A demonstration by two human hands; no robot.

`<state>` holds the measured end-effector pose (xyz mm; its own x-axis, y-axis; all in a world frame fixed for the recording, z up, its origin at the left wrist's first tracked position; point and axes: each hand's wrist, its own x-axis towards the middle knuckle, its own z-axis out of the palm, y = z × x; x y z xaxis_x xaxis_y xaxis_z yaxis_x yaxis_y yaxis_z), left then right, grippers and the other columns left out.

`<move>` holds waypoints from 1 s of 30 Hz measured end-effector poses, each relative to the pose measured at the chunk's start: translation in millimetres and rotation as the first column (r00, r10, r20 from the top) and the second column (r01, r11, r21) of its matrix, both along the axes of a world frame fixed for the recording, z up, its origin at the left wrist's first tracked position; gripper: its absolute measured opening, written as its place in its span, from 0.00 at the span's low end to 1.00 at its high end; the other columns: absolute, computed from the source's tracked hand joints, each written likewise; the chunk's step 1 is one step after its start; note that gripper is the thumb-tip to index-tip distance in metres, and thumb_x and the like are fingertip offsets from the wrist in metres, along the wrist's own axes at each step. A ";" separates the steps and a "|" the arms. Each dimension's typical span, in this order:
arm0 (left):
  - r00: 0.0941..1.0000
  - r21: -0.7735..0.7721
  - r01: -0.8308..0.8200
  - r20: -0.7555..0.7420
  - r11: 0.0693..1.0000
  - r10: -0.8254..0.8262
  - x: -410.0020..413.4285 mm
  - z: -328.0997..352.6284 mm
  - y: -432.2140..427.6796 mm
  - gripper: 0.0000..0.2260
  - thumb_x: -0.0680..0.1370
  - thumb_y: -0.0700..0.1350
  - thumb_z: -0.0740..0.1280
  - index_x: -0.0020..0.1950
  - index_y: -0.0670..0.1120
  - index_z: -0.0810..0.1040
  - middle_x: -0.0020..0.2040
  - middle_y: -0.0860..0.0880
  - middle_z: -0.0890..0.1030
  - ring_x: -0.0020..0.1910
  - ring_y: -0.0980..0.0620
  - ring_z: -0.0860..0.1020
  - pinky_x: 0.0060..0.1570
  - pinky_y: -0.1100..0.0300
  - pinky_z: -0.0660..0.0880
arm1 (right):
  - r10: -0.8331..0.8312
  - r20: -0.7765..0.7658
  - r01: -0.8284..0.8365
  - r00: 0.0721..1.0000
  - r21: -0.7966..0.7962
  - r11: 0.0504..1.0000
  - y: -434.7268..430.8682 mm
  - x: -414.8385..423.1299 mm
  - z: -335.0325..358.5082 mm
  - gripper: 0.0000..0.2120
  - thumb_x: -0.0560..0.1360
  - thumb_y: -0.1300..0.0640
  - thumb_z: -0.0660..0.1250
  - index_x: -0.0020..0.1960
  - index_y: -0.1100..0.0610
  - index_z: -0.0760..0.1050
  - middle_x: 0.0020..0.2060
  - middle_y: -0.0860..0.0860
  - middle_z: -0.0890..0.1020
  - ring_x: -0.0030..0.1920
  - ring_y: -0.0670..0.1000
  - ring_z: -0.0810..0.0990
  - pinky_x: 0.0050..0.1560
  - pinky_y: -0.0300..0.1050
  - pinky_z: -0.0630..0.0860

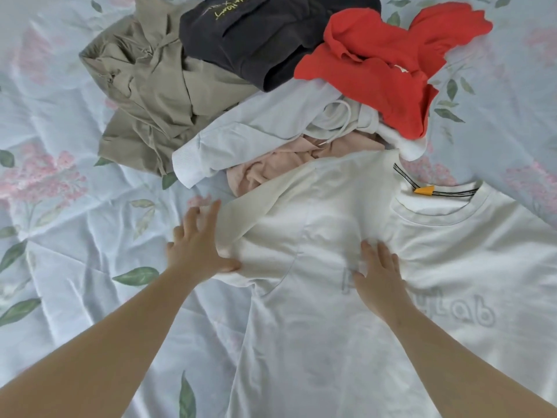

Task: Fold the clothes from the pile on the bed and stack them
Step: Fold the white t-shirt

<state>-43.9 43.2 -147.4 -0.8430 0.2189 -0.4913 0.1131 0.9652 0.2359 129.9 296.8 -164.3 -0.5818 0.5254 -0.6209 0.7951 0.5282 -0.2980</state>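
Left hand (196, 245), fingers spread, presses the edge of the folded sleeve (259, 218). Right hand (379, 279) lies flat on the T-shirt (316, 342), which is spread on the bed (75, 267), its shoulder touching the pile (241, 86).

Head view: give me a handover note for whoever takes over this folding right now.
Left hand: open, at the edge of the turned-in sleeve of the white T-shirt, thumb on the fabric.
Right hand: open, flat on the T-shirt's chest.
T-shirt lies print up on the floral bedsheet; behind it, the pile of khaki, dark grey, red, pale blue and pink clothes.
Done: one sleeve turned in; no folded stack in view.
Left: finish this fold, then fold and stack the pile.
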 end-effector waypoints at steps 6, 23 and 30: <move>0.907 0.336 -0.118 -0.348 0.935 0.239 -21.8 -0.9 7.8 0.12 0.79 0.50 0.61 0.60 0.49 0.77 0.58 0.45 0.79 0.60 0.41 0.73 0.53 0.50 0.67 | 0.011 0.005 -0.011 1.000 0.005 1.000 1.9 1.9 -2.7 0.30 0.79 0.48 0.56 0.77 0.43 0.45 0.77 0.46 0.42 0.77 0.53 0.40 0.74 0.59 0.50; 0.862 0.513 -0.504 0.249 0.695 0.442 -26.2 -1.5 2.5 0.12 0.78 0.55 0.63 0.51 0.48 0.68 0.43 0.52 0.74 0.45 0.47 0.74 0.39 0.56 0.68 | 0.007 0.022 -0.007 1.000 -0.016 1.000 1.5 0.2 -2.0 0.30 0.79 0.51 0.56 0.77 0.43 0.46 0.77 0.45 0.41 0.77 0.52 0.39 0.73 0.59 0.47; 0.908 0.368 -0.409 0.255 0.835 0.332 -22.4 31.0 12.7 0.14 0.75 0.44 0.68 0.60 0.45 0.74 0.53 0.45 0.79 0.51 0.43 0.77 0.52 0.48 0.76 | 0.032 0.011 -0.031 0.999 -0.053 0.998 4.8 2.6 -4.0 0.31 0.79 0.49 0.56 0.77 0.43 0.44 0.77 0.46 0.39 0.76 0.52 0.38 0.73 0.60 0.47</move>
<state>-66.3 55.9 -116.5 -0.8106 0.1178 -0.5736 -0.3132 0.7403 0.5948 132.5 301.6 -168.2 -0.5902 0.4732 -0.6541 0.7818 0.5370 -0.3170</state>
